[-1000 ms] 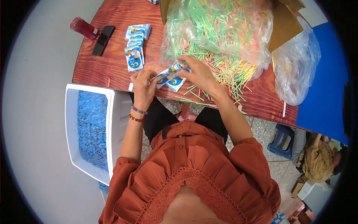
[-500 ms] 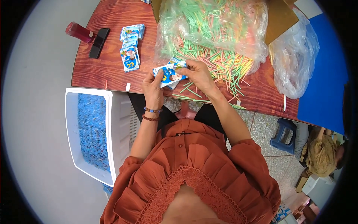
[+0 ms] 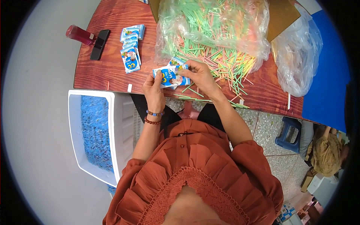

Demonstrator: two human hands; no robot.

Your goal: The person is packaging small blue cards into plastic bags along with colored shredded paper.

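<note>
Between my two hands, over the table's near edge, is a small blue-and-white packet (image 3: pixel 170 78). My left hand (image 3: pixel 153 84) is closed on its left end, thumb on top. My right hand (image 3: pixel 200 77) pinches its right end. Another packet of the same kind (image 3: pixel 176 61) lies partly hidden behind it. Just right of my hands, many thin green, pink and yellow sticks (image 3: pixel 228 62) spill from a large clear plastic bag (image 3: pixel 172 26). Several loose green sticks (image 3: pixel 193 99) lie along the near edge. To the left, a row of overlapping packets (image 3: pixel 130 56) rests on the table.
A dark phone (image 3: pixel 99 45) and a red bottle (image 3: pixel 80 34) are at the table's left edge. Left of me stands a white bin (image 3: pixel 114 123) full of small blue pieces. An opened cardboard box (image 3: pixel 283 17), a crumpled clear bag (image 3: pixel 300 56) and a blue stool (image 3: pixel 288 135) are to the right.
The held packet has turned slightly to lie more level, still between both hands. The whole view has shifted a little; the other things on the table keep their places.
</note>
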